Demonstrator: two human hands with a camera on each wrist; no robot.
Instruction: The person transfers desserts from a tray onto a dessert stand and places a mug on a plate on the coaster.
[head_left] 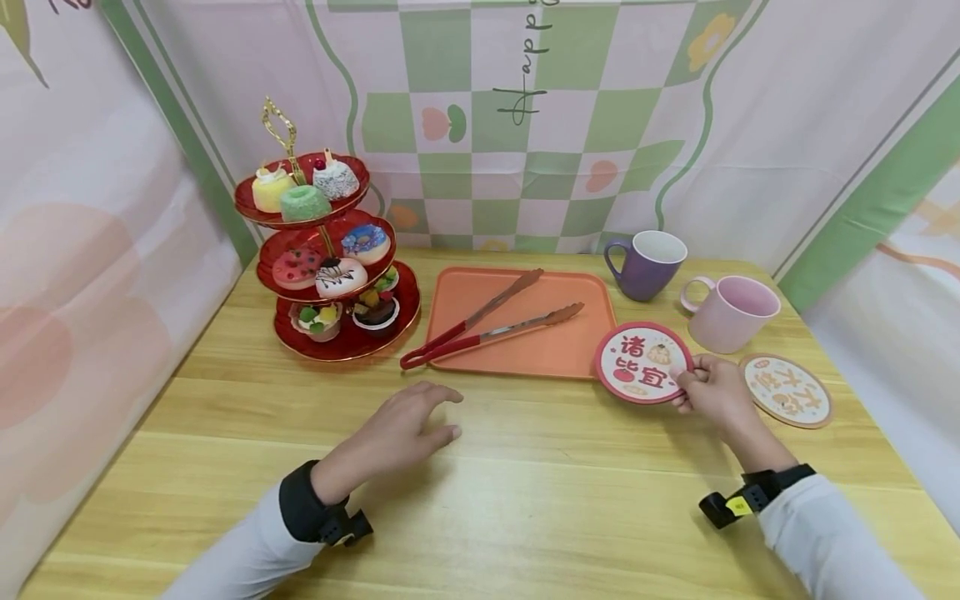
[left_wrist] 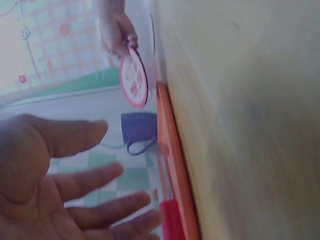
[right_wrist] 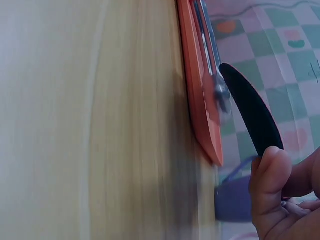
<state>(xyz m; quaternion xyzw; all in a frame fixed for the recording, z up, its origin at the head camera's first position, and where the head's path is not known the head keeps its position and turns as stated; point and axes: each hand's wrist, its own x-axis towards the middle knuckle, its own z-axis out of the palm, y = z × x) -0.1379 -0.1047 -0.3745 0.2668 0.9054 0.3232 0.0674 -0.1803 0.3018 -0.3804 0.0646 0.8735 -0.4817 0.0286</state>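
Observation:
Between thumb and fingers, my right hand (head_left: pixel 716 390) pinches a round coaster (head_left: pixel 643 363) with a red rim and red Chinese characters. In the right wrist view the dark underside of the coaster (right_wrist: pixel 252 110) shows, tilted and raised above the table. My left hand (head_left: pixel 397 429) hovers over the table in front of the tray, fingers spread and holding nothing. An orange tray (head_left: pixel 525 350) carries red-handled tongs (head_left: pixel 491 329), their arms apart. Beside my right hand, a second coaster (head_left: pixel 787 392) with an orange rim lies on the table.
A three-tier red stand (head_left: pixel 337 354) with toy cakes, donuts and tarts is at the back left. At the back right are a purple mug (head_left: pixel 648 271) and a pink mug (head_left: pixel 731 317). Patterned cloth (head_left: pixel 495 125) hangs behind the wooden table (head_left: pixel 525 500).

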